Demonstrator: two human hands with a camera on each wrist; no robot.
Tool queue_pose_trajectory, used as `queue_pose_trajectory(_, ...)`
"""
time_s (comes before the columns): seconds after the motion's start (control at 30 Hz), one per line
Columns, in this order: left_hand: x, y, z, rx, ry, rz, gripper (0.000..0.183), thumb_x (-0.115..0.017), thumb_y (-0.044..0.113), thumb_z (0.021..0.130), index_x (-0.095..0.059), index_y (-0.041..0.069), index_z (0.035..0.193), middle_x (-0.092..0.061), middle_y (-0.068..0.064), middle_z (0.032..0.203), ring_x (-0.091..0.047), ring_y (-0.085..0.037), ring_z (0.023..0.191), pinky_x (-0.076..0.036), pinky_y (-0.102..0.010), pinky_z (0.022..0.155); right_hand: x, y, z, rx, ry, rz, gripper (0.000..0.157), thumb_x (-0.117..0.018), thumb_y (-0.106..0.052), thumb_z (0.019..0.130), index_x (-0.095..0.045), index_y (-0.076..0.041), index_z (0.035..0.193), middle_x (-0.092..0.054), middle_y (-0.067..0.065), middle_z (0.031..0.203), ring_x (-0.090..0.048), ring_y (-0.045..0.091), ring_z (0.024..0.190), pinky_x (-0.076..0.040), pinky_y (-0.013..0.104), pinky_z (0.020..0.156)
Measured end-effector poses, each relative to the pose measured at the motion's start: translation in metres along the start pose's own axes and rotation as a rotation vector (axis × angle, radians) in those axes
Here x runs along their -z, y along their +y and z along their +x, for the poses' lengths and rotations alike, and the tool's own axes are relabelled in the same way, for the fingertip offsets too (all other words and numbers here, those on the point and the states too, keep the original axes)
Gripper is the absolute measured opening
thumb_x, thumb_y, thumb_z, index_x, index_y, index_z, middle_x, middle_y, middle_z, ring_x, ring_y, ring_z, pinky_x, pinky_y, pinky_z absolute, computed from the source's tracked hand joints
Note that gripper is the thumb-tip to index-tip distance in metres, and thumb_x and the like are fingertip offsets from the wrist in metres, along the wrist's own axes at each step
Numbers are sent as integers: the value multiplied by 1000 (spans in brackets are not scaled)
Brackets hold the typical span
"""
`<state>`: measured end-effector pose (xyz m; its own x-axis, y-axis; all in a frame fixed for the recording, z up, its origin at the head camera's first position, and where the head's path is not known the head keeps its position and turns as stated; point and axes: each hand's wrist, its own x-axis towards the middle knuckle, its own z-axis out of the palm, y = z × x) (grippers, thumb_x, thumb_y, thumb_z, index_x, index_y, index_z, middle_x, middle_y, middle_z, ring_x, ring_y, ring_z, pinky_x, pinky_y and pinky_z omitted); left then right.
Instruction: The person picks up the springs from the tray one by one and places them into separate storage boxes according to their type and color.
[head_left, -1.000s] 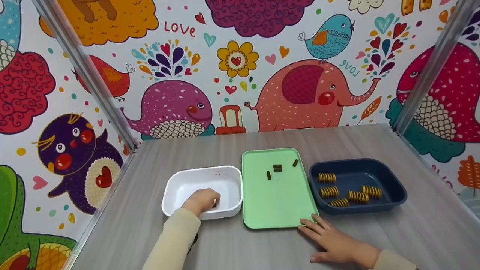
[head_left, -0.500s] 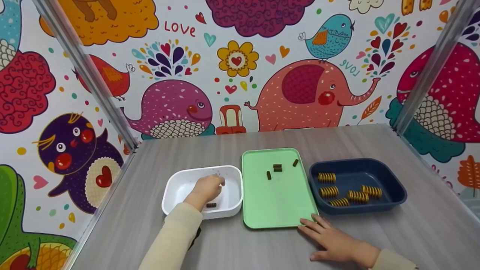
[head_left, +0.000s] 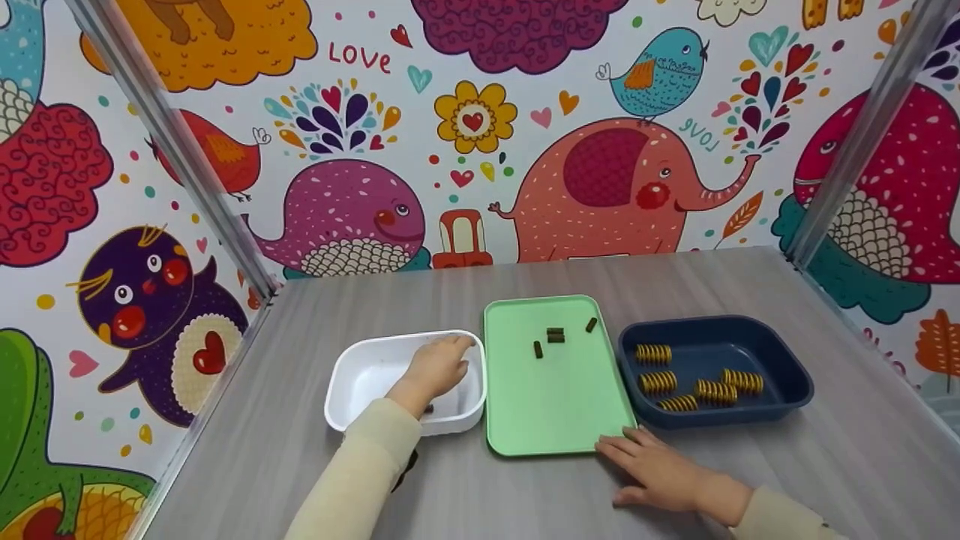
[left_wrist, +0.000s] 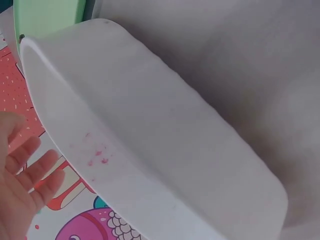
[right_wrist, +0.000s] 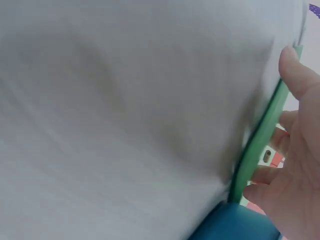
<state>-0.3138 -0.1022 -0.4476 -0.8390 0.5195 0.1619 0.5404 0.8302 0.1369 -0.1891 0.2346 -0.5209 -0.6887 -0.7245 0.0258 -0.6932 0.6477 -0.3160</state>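
White basin (head_left: 366, 379) and green tray (head_left: 555, 409) look smooth plastic, the table (head_left: 495, 499) matt wood.

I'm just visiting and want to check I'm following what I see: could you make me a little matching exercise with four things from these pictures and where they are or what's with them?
Things:
1. White tub
2. Green tray
3. Navy tub
4. Right hand

Places and states:
A. Has five yellow-and-dark ridged pieces inside
B. At the near right corner of something flat
C. Farthest left of the three containers, with the left hand over it
D. Bears four small dark pieces

Right pairs: 1-C, 2-D, 3-A, 4-B
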Motion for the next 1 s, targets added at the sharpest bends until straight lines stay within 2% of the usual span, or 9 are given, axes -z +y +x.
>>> queue_pose_trajectory(0.23,-6,11,11,-34,11,30,31,-57,13,86,-57,7,117,-59,-11,110,-56,-30,102,-45,-43,84,7,-2,5,-56,-67,-19,68,-51,-50,85,-45,-2,133,-49,16,130,-44,47,115,-33,59,93)
queue_pose_trajectory(0.4,-12,29,23,-19,-28,51,33,-54,14,88,-55,10,122,-56,-8,118,-52,-27,109,-43,-42,90,6,-2,5,-48,-61,-31,68,-53,-50,84,-46,-3,132,-50,17,128,-45,47,113,-35,59,91)
queue_pose_trajectory(0.57,-19,50,33,-54,-67,115,40,-54,16,88,-50,13,128,-50,-9,128,-47,-27,116,-39,-42,95,5,-2,6,-50,-66,-38,63,-53,-47,86,-46,-4,132,-51,15,128,-46,44,113,-36,57,91)
queue_pose_trajectory(0.7,-25,63,36,-53,-119,125,46,-53,19,90,-43,15,135,-44,-9,136,-42,-30,124,-36,-44,100,6,-2,8,-44,-54,-66,58,-54,-43,87,-49,-4,130,-53,13,125,-48,39,112,-38,55,91)
queue_pose_trajectory(0.83,-32,69,35,-41,-140,124,49,-54,21,90,-39,16,137,-41,-9,138,-39,-32,126,-35,-45,100,8,-2,9,-41,-52,-65,58,-54,-44,87,-49,-6,130,-54,12,124,-49,39,111,-39,53,91)
queue_pose_trajectory(1.0,-39,66,32,-31,-129,99,50,-54,19,89,-40,15,137,-43,-10,137,-41,-33,124,-36,-45,100,11,-1,9,-40,-51,-41,58,-53,-45,86,-50,-7,130,-55,13,124,-50,40,111,-39,54,91)
